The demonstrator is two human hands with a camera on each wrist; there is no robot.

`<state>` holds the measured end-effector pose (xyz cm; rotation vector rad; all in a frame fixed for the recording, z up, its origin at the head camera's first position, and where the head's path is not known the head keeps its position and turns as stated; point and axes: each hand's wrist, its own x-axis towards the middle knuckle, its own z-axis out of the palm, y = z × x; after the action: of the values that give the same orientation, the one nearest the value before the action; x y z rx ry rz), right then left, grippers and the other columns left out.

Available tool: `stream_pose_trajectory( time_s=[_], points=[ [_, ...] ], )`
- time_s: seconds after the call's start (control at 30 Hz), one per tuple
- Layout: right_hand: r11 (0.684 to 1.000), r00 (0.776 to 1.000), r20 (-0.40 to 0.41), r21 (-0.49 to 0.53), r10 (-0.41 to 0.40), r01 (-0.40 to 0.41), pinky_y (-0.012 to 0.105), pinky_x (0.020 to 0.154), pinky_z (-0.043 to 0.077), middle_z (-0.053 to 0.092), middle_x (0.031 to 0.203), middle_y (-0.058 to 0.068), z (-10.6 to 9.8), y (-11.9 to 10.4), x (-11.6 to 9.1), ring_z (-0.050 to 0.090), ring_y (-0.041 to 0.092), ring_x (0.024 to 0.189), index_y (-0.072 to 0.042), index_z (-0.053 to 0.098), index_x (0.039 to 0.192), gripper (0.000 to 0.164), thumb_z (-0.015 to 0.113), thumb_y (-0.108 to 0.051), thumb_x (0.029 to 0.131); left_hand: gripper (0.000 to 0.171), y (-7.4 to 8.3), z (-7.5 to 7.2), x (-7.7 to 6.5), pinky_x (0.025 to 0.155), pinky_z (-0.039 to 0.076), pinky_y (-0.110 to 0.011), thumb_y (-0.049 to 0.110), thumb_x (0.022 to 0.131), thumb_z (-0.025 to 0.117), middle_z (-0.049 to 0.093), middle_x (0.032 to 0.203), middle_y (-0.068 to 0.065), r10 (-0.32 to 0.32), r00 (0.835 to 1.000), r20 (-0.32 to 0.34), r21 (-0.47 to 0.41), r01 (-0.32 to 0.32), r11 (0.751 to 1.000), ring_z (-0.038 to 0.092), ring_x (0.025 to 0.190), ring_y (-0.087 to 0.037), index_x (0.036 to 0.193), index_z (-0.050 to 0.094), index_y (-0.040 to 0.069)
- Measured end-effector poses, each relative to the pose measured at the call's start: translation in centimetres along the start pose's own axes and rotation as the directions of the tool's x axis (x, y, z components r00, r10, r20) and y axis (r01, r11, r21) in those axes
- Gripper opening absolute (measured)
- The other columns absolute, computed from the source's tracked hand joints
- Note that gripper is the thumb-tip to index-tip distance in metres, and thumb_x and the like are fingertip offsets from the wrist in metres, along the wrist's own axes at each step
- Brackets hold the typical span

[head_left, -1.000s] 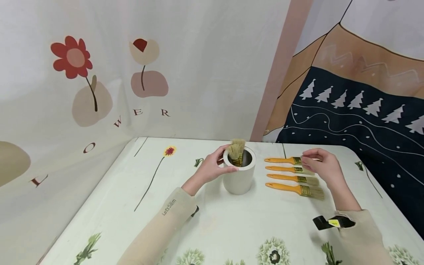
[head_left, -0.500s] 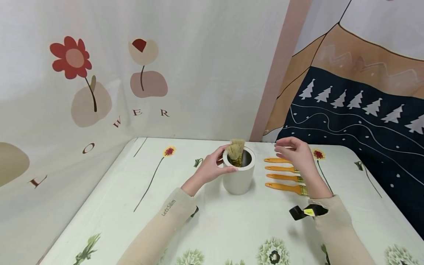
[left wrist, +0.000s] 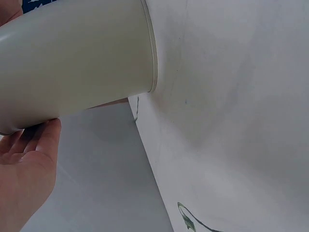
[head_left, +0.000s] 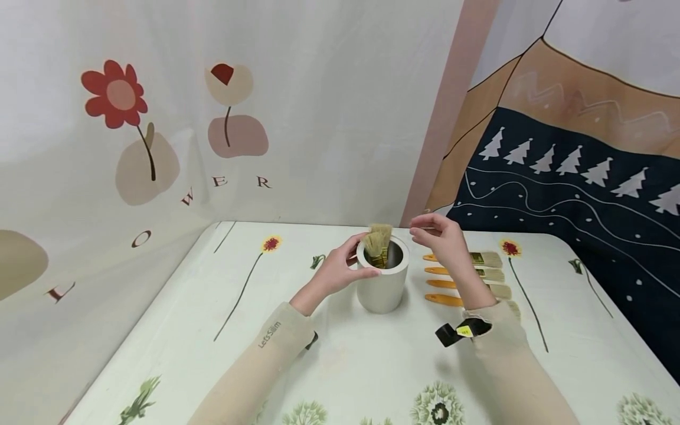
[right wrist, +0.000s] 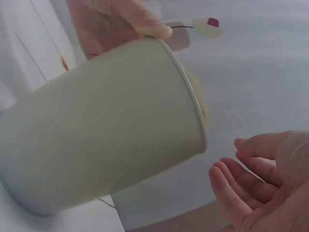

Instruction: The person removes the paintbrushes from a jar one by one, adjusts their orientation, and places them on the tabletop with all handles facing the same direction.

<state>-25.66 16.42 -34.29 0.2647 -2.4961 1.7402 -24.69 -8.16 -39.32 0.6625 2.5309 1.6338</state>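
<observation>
A white cylindrical pot [head_left: 381, 293] stands upright on the table with paintbrushes [head_left: 379, 238] inside, their pale bristles pointing up past the rim. My left hand [head_left: 340, 270] grips its left side near the top, thumb along the front and fingers round the back; the left wrist view shows this hand [left wrist: 31, 166] against the pot wall. My right hand [head_left: 445, 241] is raised just right of the pot's rim, holding nothing. In the right wrist view its fingers [right wrist: 227, 191] are loosely bent and apart from the pot [right wrist: 101, 125].
Several paintbrushes with orange handles [head_left: 442, 284] lie in a row right of the pot, bristles to the right, partly hidden under my right forearm. The white flower-print tabletop [head_left: 340, 366] meets a patterned curtain [head_left: 340, 147] at its back edge.
My right hand has moved left, from over the bristle ends of the brush row to beside the pot's rim. My left hand and the pot have stayed in place.
</observation>
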Motion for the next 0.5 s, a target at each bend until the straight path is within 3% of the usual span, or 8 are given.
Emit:
stream_pose_trajectory(
  time_s=[0.3,0.5],
  points=[
    [0.999,0.999,0.028,-0.027,-0.045,0.045,0.045,0.109,0.052,0.064,0.131,0.017,2.2,-0.4,0.7,0.061,0.031,0.123,-0.004,0.062,0.128,0.032,0.063,-0.017,0.099,0.079,-0.2,0.0,0.1,0.118,0.043,-0.041,0.027,0.083,0.083,0.049,0.151,-0.004,0.000,1.000,0.005,-0.016,0.000,1.000,0.049,0.140,-0.024,0.150,0.042,0.020],
    [0.995,0.994,0.034,-0.017,-0.099,0.100,0.046,0.108,0.052,0.065,0.129,0.017,3.8,-0.4,0.7,0.062,0.031,0.121,-0.004,0.063,0.128,0.031,0.064,-0.013,0.098,0.079,-0.1,0.0,0.1,0.117,0.043,-0.042,0.030,0.083,0.082,0.049,0.151,-0.005,0.000,1.000,0.006,-0.008,0.000,1.000,0.049,0.140,-0.025,0.150,0.041,0.020]
  ],
)
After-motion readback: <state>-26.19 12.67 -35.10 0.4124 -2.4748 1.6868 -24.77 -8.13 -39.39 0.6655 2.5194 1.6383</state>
